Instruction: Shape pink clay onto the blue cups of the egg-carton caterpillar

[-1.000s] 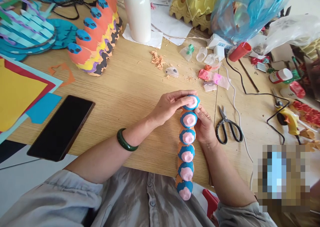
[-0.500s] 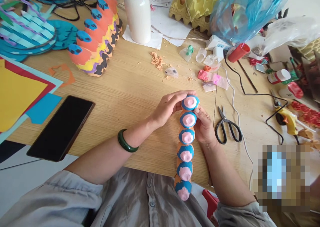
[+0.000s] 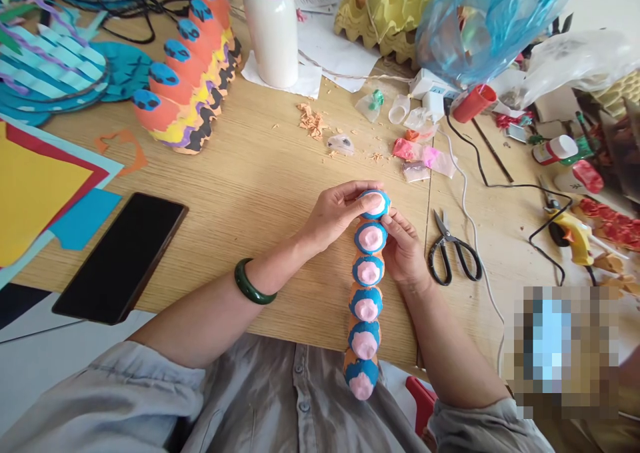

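A strip of egg carton cups, orange with blue and pale pink clay on each bump, runs from my hands toward my body. My left hand is closed round its far end, the thumb lying on the pink clay of the farthest cup. From the other side, my right hand pinches the strip just below that cup. The fingertips behind the strip are partly hidden. Black-handled scissors lie spread a little on the table, close to my right hand.
At left lie a black phone and coloured paper sheets. Behind them stands a painted egg carton piece. A white flask, clay packets, cables and a yellow glue gun sit farther back and right.
My left thumb has moved from the side of the farthest cup onto its pink clay. The strip has shifted slightly left. My right hand keeps its pinch.
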Demonstrator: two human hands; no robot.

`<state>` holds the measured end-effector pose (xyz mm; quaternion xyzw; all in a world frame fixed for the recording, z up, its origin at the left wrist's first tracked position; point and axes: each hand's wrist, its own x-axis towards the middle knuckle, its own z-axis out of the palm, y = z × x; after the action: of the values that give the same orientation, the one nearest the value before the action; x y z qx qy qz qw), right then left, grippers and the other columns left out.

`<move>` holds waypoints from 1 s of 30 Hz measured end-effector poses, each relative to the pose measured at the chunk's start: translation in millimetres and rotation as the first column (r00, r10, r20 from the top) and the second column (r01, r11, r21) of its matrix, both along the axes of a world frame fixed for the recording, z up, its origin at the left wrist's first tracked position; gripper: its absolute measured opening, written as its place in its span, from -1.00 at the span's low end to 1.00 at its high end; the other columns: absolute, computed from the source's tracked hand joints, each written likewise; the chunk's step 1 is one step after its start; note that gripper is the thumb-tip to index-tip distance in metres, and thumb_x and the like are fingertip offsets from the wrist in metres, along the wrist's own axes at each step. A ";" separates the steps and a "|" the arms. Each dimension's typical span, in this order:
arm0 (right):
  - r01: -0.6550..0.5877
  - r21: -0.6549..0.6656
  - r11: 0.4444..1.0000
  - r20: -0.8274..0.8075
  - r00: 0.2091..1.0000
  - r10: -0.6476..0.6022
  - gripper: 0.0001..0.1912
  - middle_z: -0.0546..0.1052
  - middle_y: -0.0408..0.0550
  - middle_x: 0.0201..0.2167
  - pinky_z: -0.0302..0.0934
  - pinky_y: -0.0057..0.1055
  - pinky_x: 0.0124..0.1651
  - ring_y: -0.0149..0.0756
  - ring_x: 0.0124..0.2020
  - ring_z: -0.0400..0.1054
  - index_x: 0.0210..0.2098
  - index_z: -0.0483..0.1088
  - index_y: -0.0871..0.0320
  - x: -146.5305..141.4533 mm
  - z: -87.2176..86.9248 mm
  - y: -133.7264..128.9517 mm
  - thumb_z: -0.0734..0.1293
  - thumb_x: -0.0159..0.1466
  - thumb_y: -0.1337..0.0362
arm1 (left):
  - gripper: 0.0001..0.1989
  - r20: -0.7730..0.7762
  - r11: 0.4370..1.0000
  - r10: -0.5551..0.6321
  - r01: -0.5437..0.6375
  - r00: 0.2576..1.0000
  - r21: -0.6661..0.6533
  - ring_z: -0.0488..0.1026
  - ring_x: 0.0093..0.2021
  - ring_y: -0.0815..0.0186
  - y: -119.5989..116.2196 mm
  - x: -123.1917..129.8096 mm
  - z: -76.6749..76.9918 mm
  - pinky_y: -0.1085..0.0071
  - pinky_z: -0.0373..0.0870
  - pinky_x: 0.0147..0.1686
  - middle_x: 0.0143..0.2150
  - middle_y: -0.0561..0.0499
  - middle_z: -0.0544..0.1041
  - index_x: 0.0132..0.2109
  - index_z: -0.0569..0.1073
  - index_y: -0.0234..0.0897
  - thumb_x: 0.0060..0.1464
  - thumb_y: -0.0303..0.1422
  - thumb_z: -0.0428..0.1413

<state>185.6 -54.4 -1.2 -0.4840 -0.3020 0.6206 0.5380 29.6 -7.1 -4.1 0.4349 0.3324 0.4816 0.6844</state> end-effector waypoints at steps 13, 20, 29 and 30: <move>0.041 0.094 0.995 0.005 0.999 -0.042 -0.63 0.49 -0.25 -0.51 0.27 -0.38 -0.35 -0.39 -0.47 0.29 -0.46 0.53 0.04 -1.6 -0.8 -3.6 0.63 0.15 -0.07 | -0.36 -0.231 0.892 0.059 0.053 0.971 0.449 0.61 0.30 0.12 -4.2 -3.2 -1.6 0.35 0.59 0.22 0.35 -0.19 0.60 0.33 0.56 -0.28 0.23 -0.04 0.35; 0.041 0.065 0.997 -0.033 0.999 -0.038 -0.66 0.51 -0.26 -0.51 0.25 -0.42 -0.38 -0.41 -0.48 0.28 -0.43 0.57 0.03 -2.5 -2.4 -2.6 0.65 0.11 -0.04 | -0.36 -0.273 0.872 0.089 0.057 0.958 0.487 0.58 0.33 0.09 -2.7 -4.6 -4.0 0.28 0.57 0.27 0.36 -0.17 0.60 0.38 0.52 -0.19 0.26 -0.05 0.34; 0.048 -0.004 0.999 -0.154 0.987 -0.048 -0.70 0.49 -0.23 -0.51 0.33 -0.36 -0.27 -0.34 -0.43 0.33 -0.51 0.46 0.04 -1.9 3.1 1.6 0.59 0.11 0.07 | -0.53 -0.244 0.791 0.081 0.086 0.966 0.605 0.52 0.40 0.12 0.1 -5.6 -3.0 0.37 0.64 0.14 0.40 -0.17 0.55 0.33 0.56 -0.19 0.38 -0.13 0.23; 0.038 -0.006 0.999 -0.153 0.987 -0.038 -0.71 0.48 -0.22 -0.51 0.33 -0.35 -0.27 -0.34 -0.44 0.33 -0.51 0.45 0.04 -1.4 3.1 1.8 0.57 0.13 0.08 | -0.53 -0.247 0.799 0.076 0.089 0.966 0.595 0.55 0.36 0.15 0.0 -5.6 -2.8 0.39 0.64 0.13 0.36 -0.17 0.59 0.31 0.57 -0.20 0.38 -0.13 0.23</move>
<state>184.2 -52.6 1.9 -0.4415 -0.2494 0.6461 0.5705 24.0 -7.1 -6.9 0.6895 0.2469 0.4989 0.4633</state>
